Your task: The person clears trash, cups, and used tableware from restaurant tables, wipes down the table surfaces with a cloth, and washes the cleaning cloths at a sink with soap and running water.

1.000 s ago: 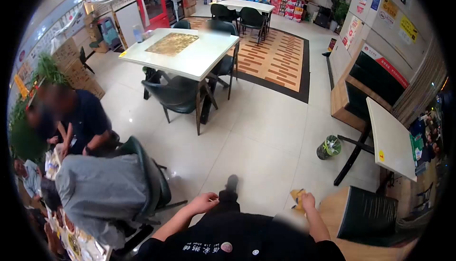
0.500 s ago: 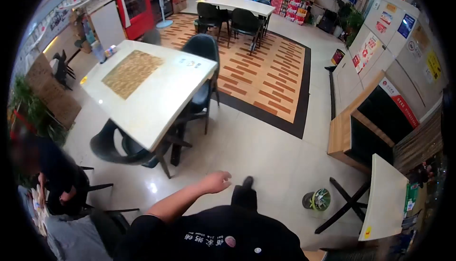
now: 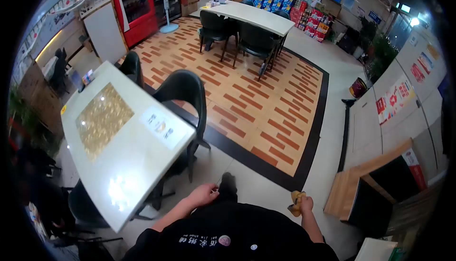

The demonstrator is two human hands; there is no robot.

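Note:
My right hand [image 3: 307, 205] is closed around a crumpled yellow-brown cloth [image 3: 296, 203], held out low at my right side above the pale floor. My left hand [image 3: 204, 194] hangs in front of my black shirt, near my dark shoe [image 3: 228, 183], its fingers curled; whether anything small lies in them is too small to make out. To the left of that hand stands a white table [image 3: 142, 169] with a gold patterned panel, and a dark green chair [image 3: 183, 97] is at its far side.
Ahead, a long white table [image 3: 251, 14] with dark chairs stands on a brown patterned floor area [image 3: 228, 104] with a black border. A fan [image 3: 167, 4] and a red fridge [image 3: 135, 9] are behind. A wooden bench [image 3: 354, 187] is at right, beside white cabinets [image 3: 403, 99].
The view has moved forward past the near table, which is now closer at left. The left hand has swung back down, and the right hand with the cloth has come back into view.

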